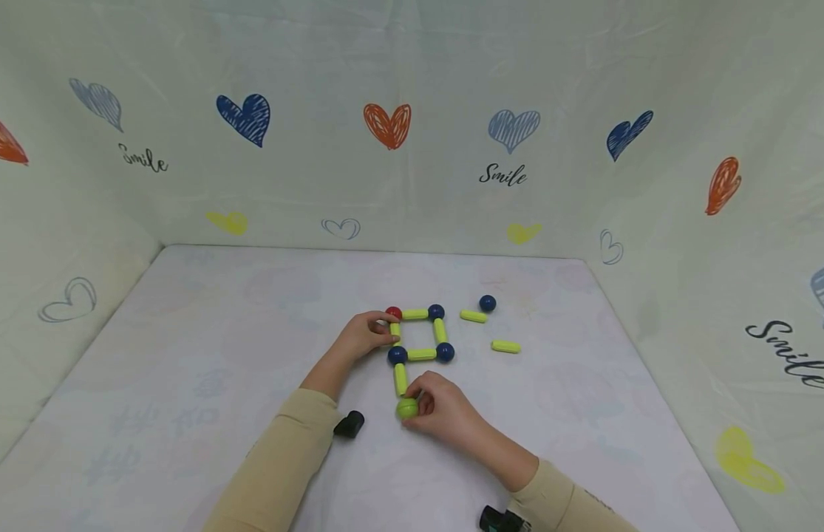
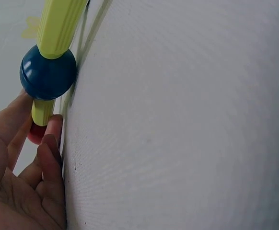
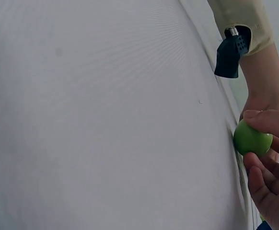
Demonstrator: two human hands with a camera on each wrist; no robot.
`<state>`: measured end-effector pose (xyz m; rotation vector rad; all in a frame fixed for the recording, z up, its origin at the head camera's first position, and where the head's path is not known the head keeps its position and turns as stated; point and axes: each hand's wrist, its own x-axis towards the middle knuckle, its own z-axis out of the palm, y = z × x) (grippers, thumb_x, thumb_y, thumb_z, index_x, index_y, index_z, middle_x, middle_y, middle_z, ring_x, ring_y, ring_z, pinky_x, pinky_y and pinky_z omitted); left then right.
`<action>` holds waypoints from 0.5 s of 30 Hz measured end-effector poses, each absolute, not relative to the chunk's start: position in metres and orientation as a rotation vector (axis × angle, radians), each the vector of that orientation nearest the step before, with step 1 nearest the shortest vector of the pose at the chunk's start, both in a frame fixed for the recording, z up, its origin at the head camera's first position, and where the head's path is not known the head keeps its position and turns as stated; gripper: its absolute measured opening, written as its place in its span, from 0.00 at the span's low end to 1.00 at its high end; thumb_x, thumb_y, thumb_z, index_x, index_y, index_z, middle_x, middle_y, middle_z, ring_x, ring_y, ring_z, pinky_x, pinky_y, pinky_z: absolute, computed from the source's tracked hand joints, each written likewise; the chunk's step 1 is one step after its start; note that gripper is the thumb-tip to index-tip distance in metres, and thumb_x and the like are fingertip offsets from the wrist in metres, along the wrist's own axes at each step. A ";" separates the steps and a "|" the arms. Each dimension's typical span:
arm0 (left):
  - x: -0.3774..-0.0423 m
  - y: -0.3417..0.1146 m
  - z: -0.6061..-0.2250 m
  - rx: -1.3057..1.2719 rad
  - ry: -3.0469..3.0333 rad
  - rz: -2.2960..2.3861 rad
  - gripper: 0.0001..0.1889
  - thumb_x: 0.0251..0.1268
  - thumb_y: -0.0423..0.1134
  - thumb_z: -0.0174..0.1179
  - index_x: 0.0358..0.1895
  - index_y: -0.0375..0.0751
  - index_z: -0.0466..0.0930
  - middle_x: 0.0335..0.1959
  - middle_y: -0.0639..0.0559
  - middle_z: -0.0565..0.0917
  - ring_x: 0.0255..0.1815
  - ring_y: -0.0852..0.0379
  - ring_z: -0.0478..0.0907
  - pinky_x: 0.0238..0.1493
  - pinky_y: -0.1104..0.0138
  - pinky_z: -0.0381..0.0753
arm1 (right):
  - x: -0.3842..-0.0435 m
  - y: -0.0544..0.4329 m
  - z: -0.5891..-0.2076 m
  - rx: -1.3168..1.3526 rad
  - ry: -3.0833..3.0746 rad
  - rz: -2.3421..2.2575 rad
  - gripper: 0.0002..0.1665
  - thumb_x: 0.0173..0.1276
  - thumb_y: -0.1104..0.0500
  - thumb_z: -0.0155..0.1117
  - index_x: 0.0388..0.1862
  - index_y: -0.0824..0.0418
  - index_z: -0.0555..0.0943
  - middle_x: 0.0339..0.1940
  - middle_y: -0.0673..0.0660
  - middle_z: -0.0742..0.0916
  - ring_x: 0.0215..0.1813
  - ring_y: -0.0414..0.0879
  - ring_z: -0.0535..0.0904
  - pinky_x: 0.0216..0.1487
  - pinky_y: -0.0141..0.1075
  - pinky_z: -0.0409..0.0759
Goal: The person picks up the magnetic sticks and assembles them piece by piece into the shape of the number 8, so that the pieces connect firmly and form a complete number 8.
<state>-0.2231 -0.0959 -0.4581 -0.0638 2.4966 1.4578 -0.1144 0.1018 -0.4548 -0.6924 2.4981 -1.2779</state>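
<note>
Yellow-green rods and balls form a square with a tail on the table. Its corners are a red ball (image 1: 393, 313) at the far left and three blue balls, one of them the near-left blue ball (image 1: 397, 355). My left hand (image 1: 363, 336) pinches the square's left rod (image 2: 42, 112) between thumb and fingers, by the red ball. From the near-left blue ball a tail rod (image 1: 400, 379) points toward me. At its near end my right hand (image 1: 445, 406) grips a green ball (image 3: 252, 138) between thumb and fingertips.
To the right of the square lie a loose blue ball (image 1: 488, 303), a loose rod (image 1: 474, 316) and another rod (image 1: 505, 346). A white cloth with printed hearts (image 1: 387, 125) hangs behind and beside the white table (image 1: 219, 318). Each sleeve carries a small black camera (image 1: 349, 425).
</note>
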 end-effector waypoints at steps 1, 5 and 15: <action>-0.223 -0.096 -0.458 -0.066 2.497 1.458 0.17 0.54 0.35 0.73 0.50 0.45 0.85 0.32 0.49 0.81 0.32 0.55 0.73 0.32 0.69 0.70 | -0.115 0.102 -0.454 -0.694 2.501 -1.280 0.20 0.54 0.64 0.77 0.43 0.57 0.79 0.34 0.47 0.77 0.30 0.38 0.75 0.31 0.31 0.76; -0.223 -0.096 -0.458 -0.072 2.489 1.468 0.17 0.54 0.34 0.73 0.49 0.45 0.85 0.32 0.49 0.81 0.32 0.55 0.74 0.31 0.69 0.71 | -0.115 0.101 -0.453 -0.709 2.512 -1.292 0.20 0.54 0.65 0.77 0.43 0.58 0.79 0.34 0.47 0.77 0.30 0.37 0.75 0.32 0.31 0.76; -0.223 -0.096 -0.458 -0.062 2.494 1.467 0.17 0.54 0.34 0.73 0.49 0.45 0.85 0.32 0.49 0.81 0.32 0.55 0.74 0.31 0.69 0.71 | -0.116 0.100 -0.453 -0.699 2.500 -1.307 0.20 0.53 0.66 0.78 0.42 0.58 0.79 0.36 0.47 0.77 0.31 0.38 0.75 0.33 0.31 0.77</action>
